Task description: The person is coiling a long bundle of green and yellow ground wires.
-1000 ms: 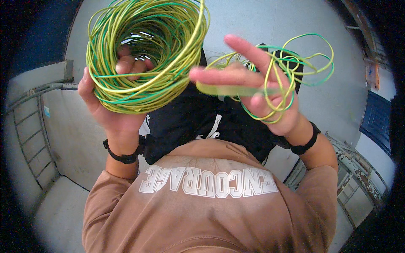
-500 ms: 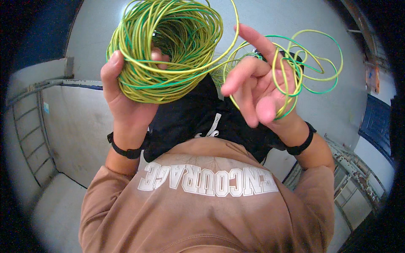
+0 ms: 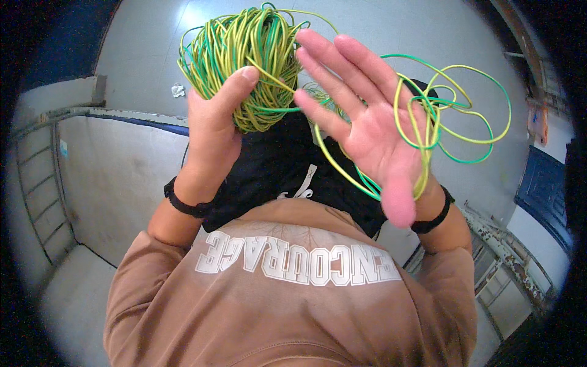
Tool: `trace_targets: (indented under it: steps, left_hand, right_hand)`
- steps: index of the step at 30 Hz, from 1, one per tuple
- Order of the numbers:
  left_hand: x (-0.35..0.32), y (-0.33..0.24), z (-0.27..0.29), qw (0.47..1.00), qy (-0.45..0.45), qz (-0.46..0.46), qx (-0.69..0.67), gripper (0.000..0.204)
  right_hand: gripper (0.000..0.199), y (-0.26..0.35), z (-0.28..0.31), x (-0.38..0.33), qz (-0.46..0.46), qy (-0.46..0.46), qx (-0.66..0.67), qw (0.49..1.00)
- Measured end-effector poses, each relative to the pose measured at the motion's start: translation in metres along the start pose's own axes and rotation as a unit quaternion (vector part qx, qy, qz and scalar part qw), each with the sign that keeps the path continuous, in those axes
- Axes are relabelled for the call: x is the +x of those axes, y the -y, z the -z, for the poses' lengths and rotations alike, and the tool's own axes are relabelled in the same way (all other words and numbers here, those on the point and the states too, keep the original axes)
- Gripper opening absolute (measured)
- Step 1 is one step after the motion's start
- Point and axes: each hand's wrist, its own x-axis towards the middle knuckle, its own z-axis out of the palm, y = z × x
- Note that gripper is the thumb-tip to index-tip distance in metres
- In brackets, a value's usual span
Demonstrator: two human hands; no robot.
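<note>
My left hand (image 3: pixel 211 131) grips a thick coil of thin yellow-green wire (image 3: pixel 244 67) from its near side, the thumb lying over the windings and the other fingers hidden behind. To its right, my right hand (image 3: pixel 379 128) is spread with the palm up and the fingers stretched out. Loose loops of the same wire (image 3: pixel 435 122) hang around the base of its thumb and trail off to the right. Strands run between the coil and the right hand, passing by its fingertips. Both wrists wear black bands.
A metal bed-like frame (image 3: pixel 98 112) with ladder rungs stands at the left. At the right is a worn metal frame (image 3: pixel 513 257), with a blue panel (image 3: pixel 541 183) beyond it. Crumpled white paper (image 3: pixel 178 90) lies on the grey floor.
The coil has turned, so its open centre no longer faces me, and it sits slightly farther left. My right hand has opened from curled fingers to a flat, spread palm.
</note>
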Motion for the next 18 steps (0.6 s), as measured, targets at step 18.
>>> trace_targets:
  steps: [18]
  left_hand:
    - [-0.039,0.037,-0.024,0.973,0.187,0.093,-0.095,0.049]
  right_hand:
    - [0.092,-0.042,0.024,-0.007,0.033,-0.108,-0.637,0.762]
